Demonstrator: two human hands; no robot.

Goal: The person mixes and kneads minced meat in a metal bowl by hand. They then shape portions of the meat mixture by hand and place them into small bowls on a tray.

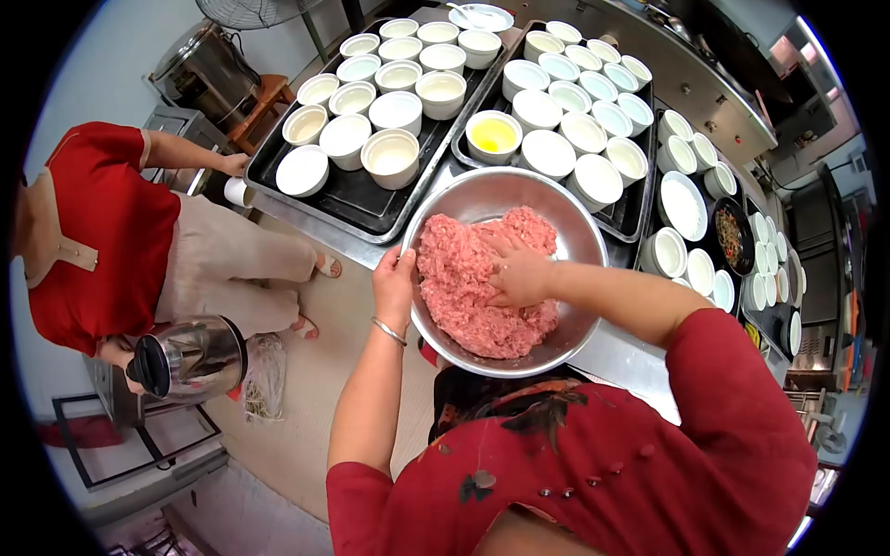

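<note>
A large stainless steel mixing bowl [586,243] stands at the counter's edge close to my body, with a big mass of pink minced meat [464,278] inside. My left hand [395,278] grips the bowl's left rim, and a bracelet circles that wrist. My right hand [519,270] lies on the meat, fingers spread and their tips partly sunk into it. Just beyond the bowl, a white ramekin [494,135] with yellow liquid, perhaps egg, sits on a black tray [640,199].
Black baking trays [375,218] with many white ramekins [390,156] cover the counter. A pan of chopped food [728,236] is at the right. On the left a co-worker in a red top [111,222] holds a metal kettle [199,357]. A plastic bag [264,380] lies on the floor.
</note>
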